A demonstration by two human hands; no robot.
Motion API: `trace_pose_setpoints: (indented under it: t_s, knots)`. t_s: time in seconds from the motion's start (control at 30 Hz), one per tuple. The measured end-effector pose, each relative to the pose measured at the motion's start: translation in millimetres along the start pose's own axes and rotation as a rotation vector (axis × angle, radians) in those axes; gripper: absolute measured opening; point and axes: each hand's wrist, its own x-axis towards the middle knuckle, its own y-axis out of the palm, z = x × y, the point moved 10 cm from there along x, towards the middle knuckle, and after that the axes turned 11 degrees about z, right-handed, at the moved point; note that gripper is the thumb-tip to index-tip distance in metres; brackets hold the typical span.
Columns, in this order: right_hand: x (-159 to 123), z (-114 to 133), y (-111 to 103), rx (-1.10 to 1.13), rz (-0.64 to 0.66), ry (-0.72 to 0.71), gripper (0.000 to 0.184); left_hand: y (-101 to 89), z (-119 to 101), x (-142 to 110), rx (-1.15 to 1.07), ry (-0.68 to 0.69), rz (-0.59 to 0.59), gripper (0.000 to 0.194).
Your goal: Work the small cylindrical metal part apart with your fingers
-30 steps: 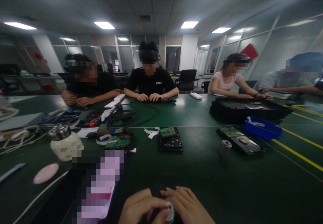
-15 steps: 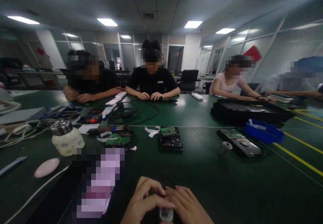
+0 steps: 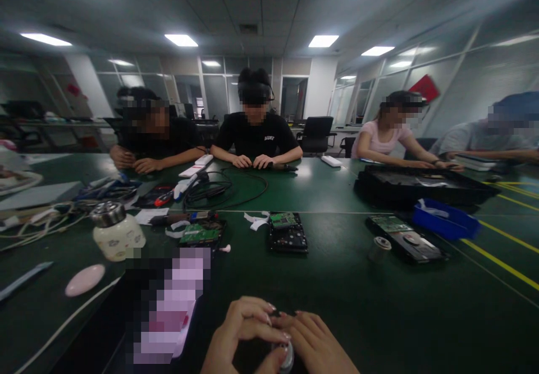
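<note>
At the bottom edge of the head view my left hand (image 3: 242, 337) and my right hand (image 3: 314, 346) are pressed together over a small round silvery part (image 3: 287, 357) on the green table (image 3: 337, 290). My left fingers curl and pinch down onto it. My right fingers lie bent beside and over it. Most of the part is hidden under my fingers and cut off by the frame's edge.
Hard drives with green circuit boards (image 3: 288, 231) (image 3: 202, 233) (image 3: 406, 239) lie mid-table. A white jar (image 3: 117, 231), a pink oval (image 3: 85, 279), cables (image 3: 219, 188), a small spool (image 3: 381, 246), a blue tray (image 3: 446, 219) and a black tray (image 3: 421, 186) stand around. Several people sit across the table.
My hands stayed over the round part; my left fingers lifted and curled into a pinch. The view drifted slightly to the left and down.
</note>
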Motion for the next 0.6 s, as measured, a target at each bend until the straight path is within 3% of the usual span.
trace_pose_setpoints:
  t_s: [0.1,0.2,0.27,0.43,0.6]
  knots:
    - [1.1,-0.7,-2.1,0.046,0.022,0.023,0.052,-10.3,6.0,9.6,0.073,-0.049,-0.024,0.007]
    - [3.3,-1.7,-4.7,0.086,0.073,0.061,0.057,-28.0,38.3,16.0,0.19,-0.265,-0.103,0.01]
    - [4.7,-2.0,-5.7,0.105,0.104,0.082,0.06,-31.4,56.6,19.2,0.347,-0.358,-0.08,0.009]
    - [6.3,0.2,-9.5,0.109,0.105,0.089,0.063,-28.0,76.4,19.4,0.409,-0.363,-0.054,0.018]
    - [4.0,2.2,-17.7,0.097,0.01,0.049,0.056,-26.6,68.8,22.5,0.418,-0.339,-0.032,0.014]
